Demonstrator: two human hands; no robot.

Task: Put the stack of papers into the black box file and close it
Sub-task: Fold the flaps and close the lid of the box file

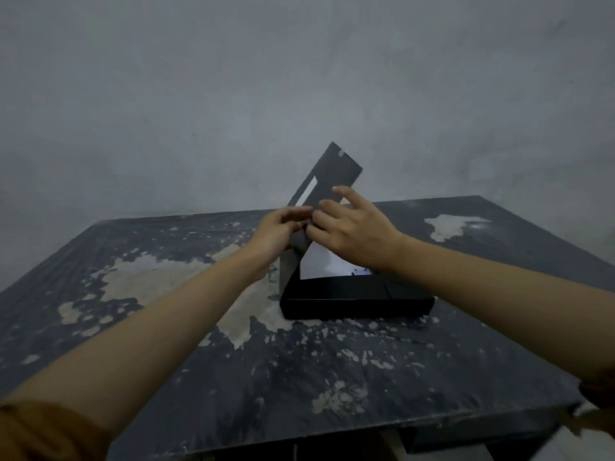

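The black box file (356, 301) lies on the table right of centre. Its lid (329, 174) stands raised at a slant, hinged on the left side. White papers (324, 264) lie inside the box, seen under the lid. My left hand (279, 231) grips the lid's lower front edge with curled fingers. My right hand (349, 227) rests against the lid just to the right, fingers spread across its face and thumb side near the left hand. Both hands touch each other's fingertips at the lid.
A dark table (233, 361) with worn, pale patches of peeled paint carries the box. A grey wall (299, 78) rises behind the table's far edge. The near table edge runs across the bottom of the view.
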